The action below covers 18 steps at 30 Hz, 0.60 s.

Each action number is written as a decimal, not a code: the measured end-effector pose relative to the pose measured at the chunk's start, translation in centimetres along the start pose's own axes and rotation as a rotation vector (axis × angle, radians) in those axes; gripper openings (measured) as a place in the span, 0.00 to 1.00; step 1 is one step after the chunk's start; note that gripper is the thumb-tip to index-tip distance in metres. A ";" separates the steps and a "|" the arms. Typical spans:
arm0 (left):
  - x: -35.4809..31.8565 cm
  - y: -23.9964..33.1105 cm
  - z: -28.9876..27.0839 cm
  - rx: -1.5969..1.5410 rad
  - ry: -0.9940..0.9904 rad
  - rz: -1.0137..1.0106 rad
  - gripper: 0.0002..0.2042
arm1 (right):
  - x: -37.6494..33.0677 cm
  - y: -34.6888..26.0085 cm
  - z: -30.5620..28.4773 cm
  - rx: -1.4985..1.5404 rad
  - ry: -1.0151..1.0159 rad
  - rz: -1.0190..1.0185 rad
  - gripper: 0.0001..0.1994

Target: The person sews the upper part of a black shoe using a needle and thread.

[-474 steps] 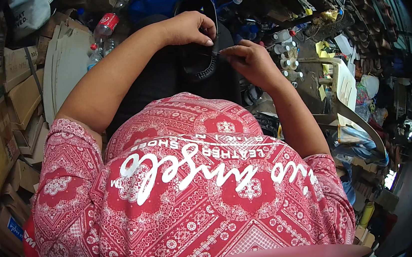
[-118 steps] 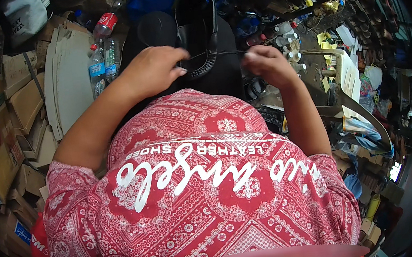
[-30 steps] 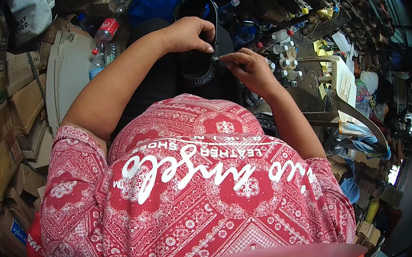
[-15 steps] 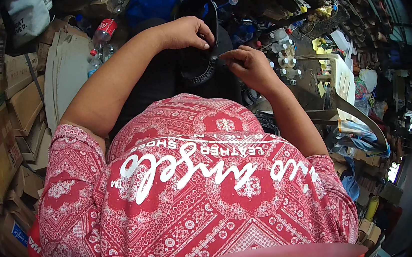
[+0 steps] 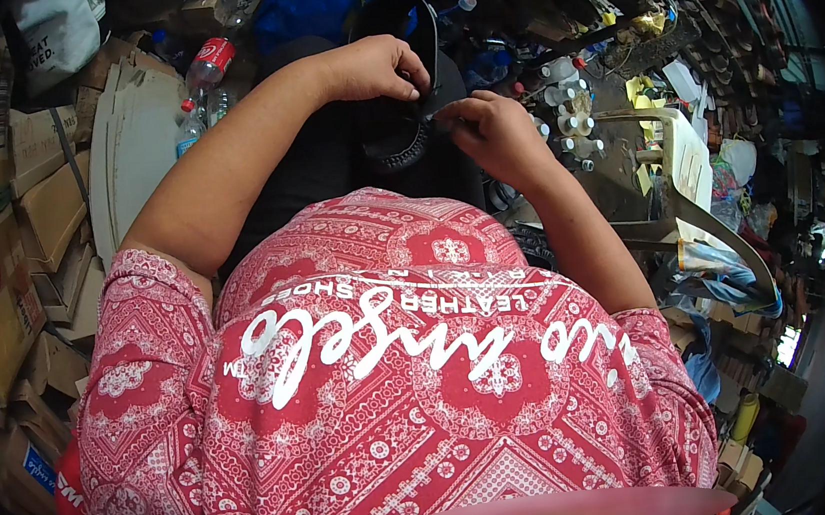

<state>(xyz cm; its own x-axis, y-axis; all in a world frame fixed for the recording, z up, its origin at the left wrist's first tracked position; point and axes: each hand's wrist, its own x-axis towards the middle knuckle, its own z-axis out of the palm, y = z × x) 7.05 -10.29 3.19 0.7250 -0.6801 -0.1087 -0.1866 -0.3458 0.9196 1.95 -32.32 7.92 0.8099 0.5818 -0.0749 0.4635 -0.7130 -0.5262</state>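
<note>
Left hand [image 5: 375, 68] grips black shoe [image 5: 397, 108] (mostly hidden); right hand [image 5: 485, 129] pinches its edge.

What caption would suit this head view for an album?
Left hand grips a black shoe while the right hand pinches at its edge, amid cluttered workshop shelves.

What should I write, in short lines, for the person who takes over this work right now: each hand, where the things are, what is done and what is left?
Left hand: grip closed on the edge of the black shoe with the ribbed rubber sole, which is held over the lap.
Right hand: fingertips pinched together at the shoe's edge, just beside the left hand; whatever it pinches is too small to tell.
Nearby: small white spools on the cluttered bench to the right, plastic bottles to the left.
Done: cannot be judged; the worked edge is hidden by the hands.
Left: probably more work along that edge.
</note>
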 end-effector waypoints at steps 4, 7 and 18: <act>0.0 0.0 0.1 -0.004 0.000 -0.001 0.10 | -0.1 -0.6 0.3 -0.313 0.022 -0.091 0.08; 0.2 -0.1 0.2 0.021 0.001 0.002 0.10 | 0.1 0.2 0.8 -0.253 0.040 -0.121 0.09; 0.4 -0.2 0.4 0.034 0.009 -0.022 0.11 | 0.2 1.6 1.2 0.129 0.038 -0.090 0.09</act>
<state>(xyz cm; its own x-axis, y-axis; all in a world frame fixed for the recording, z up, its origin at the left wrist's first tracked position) 7.09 -10.76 2.80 0.7348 -0.6665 -0.1255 -0.1929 -0.3828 0.9035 2.44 -32.87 6.07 0.7815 0.6238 0.0081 0.4865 -0.6012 -0.6339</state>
